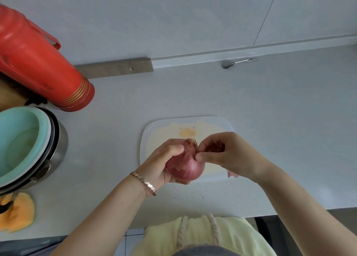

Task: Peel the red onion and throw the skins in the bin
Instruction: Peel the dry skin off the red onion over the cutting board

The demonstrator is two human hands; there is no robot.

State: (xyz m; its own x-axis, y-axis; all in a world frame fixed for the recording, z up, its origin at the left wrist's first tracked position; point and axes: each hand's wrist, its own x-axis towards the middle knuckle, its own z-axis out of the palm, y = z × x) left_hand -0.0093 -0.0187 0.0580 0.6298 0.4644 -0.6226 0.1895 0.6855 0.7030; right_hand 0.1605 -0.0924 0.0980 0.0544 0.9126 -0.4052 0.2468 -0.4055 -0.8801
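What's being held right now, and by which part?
The left hand cups the red onion around its side and underside; the right hand pinches it near its top.

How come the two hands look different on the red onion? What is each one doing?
The left hand wraps round the red onion at its side and underside, holding it up; the right hand only pinches at the skin near its top. The left wrist wears a bracelet; the right wrist is bare. Both hands touch the red onion, above the white cutting board.
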